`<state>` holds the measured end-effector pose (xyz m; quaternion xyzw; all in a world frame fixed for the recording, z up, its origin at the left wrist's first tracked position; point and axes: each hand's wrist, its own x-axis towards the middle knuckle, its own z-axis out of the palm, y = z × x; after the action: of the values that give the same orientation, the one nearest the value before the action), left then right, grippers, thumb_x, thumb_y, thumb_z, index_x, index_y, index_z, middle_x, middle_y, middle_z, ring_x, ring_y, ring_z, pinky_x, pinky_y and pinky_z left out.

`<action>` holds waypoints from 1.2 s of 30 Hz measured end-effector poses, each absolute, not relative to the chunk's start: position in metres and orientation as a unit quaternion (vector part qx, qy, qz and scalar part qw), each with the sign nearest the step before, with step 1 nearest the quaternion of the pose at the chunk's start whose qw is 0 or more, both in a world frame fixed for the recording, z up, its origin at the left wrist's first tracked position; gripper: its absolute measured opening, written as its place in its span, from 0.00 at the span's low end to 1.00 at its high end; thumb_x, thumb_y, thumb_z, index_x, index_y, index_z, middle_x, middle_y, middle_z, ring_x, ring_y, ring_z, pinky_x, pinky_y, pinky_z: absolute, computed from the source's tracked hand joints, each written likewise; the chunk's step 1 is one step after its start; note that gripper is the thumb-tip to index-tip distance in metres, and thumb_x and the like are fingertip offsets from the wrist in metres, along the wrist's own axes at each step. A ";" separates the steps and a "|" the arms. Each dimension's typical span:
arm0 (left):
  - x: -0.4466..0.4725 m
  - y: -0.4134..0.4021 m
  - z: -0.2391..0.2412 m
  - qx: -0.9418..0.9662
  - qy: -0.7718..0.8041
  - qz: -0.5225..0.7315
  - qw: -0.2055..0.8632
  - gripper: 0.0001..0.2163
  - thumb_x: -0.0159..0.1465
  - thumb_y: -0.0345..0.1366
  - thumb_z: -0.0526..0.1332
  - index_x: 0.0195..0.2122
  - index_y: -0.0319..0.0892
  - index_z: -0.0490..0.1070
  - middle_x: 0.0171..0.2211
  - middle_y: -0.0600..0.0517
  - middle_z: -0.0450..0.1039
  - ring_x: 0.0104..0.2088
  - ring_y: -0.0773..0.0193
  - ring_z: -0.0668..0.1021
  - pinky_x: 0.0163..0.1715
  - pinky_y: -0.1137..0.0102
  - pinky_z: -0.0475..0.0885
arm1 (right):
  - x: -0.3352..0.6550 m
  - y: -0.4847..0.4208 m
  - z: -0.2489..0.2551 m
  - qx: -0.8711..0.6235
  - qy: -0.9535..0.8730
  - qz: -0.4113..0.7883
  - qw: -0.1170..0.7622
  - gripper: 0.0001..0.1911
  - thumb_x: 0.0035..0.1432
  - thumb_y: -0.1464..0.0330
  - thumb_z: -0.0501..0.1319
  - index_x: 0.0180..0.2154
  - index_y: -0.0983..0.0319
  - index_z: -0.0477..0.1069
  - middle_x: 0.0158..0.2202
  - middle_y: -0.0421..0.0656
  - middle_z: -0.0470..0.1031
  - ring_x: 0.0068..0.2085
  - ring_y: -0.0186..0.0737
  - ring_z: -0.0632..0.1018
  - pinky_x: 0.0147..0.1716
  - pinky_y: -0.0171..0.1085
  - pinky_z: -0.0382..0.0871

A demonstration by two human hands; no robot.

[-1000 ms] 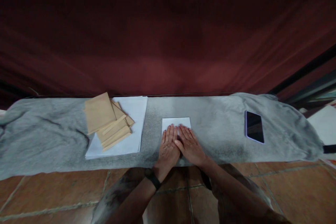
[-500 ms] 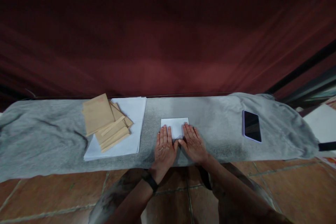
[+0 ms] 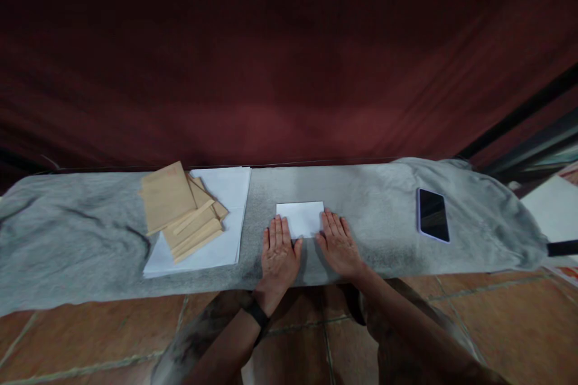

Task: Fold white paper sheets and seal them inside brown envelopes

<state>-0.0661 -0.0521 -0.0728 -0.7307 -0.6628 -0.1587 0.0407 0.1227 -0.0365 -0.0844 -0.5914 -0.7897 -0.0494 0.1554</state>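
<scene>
A small folded sheet of white paper [image 3: 301,218] lies flat on the grey cloth [image 3: 365,210] in front of me. My left hand [image 3: 279,252] rests palm down at its lower left, fingers stretched out and fingertips over the paper's left edge. On the other side, my right hand [image 3: 339,248] lies flat with its fingers extended, the fingertips at the paper's right edge. Both thumbs point inward near the lower edge and are apart from each other. Neither hand grips anything.
To the left, several brown paper envelopes [image 3: 169,197] lie in a loose pile on a stack of white sheets [image 3: 232,189]. A phone [image 3: 432,215] with a purple case is at the right. Behind the cloth-covered surface hangs a dark red cloth [image 3: 289,84]; tiled floor [image 3: 103,331] shows below.
My hands have slid apart, the left one leftward and the right one rightward, so more of the white paper shows. The thumbs, close together before, are now separated.
</scene>
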 end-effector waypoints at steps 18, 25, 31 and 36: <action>-0.027 -0.037 -0.064 -0.825 -0.543 -0.154 -0.036 0.26 0.77 0.40 0.45 0.71 0.32 0.56 0.72 0.40 0.57 0.73 0.54 0.58 0.72 0.53 0.59 | 0.127 -0.033 -0.078 -0.610 -0.785 -0.027 0.104 0.29 0.72 0.70 0.46 0.71 0.68 0.59 0.73 0.50 0.59 0.72 0.51 0.62 0.71 0.52 0.49; -0.011 -0.021 -0.058 -0.822 -0.547 -0.146 -0.054 0.27 0.77 0.43 0.44 0.71 0.33 0.57 0.72 0.41 0.57 0.74 0.55 0.57 0.73 0.53 0.55 | 0.125 -0.033 -0.074 -0.613 -0.787 -0.038 0.066 0.31 0.69 0.73 0.47 0.71 0.67 0.58 0.74 0.50 0.57 0.72 0.51 0.61 0.71 0.53 0.50; -0.014 -0.009 -0.063 -0.792 -0.594 -0.131 -0.049 0.27 0.76 0.43 0.43 0.72 0.33 0.56 0.73 0.40 0.56 0.74 0.54 0.56 0.73 0.53 0.52 | 0.122 -0.032 -0.071 -0.619 -0.780 -0.024 0.091 0.28 0.72 0.70 0.46 0.69 0.68 0.61 0.72 0.51 0.61 0.71 0.51 0.63 0.71 0.53 0.50; -0.025 -0.003 -0.065 -0.769 -0.628 -0.115 -0.032 0.28 0.76 0.41 0.44 0.73 0.32 0.54 0.73 0.40 0.53 0.75 0.55 0.54 0.73 0.53 0.51 | 0.122 -0.032 -0.071 -0.618 -0.777 -0.016 0.123 0.28 0.73 0.66 0.48 0.69 0.70 0.62 0.72 0.53 0.61 0.70 0.53 0.64 0.70 0.54 0.51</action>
<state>-0.0246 -0.0029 -0.0645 -0.7688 -0.6283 -0.1147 -0.0317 0.1223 -0.0320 -0.0707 -0.6178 -0.7766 -0.0161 0.1228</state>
